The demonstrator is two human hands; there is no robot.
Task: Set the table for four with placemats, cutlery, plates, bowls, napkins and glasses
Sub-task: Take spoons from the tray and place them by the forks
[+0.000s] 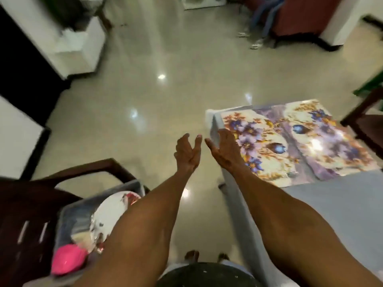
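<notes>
Two floral placemats lie side by side on the far part of the grey table (342,208): the near one (267,150) and the far one (331,139). My right hand (223,150) hovers with straight fingers over the table's left corner, at the near placemat's edge. Beside it, over the floor, my left hand (188,154) is held out open and empty. A grey bin (70,212) at lower left holds white patterned plates (112,212) and a pink bowl (68,259).
The bin rests on a dark wooden chair (31,204). Another dark chair (366,121) stands at the table's far right. A shiny tiled floor (145,100) spreads ahead. White and dark furniture (68,48) lines the left. A person's legs (261,23) show at the far top.
</notes>
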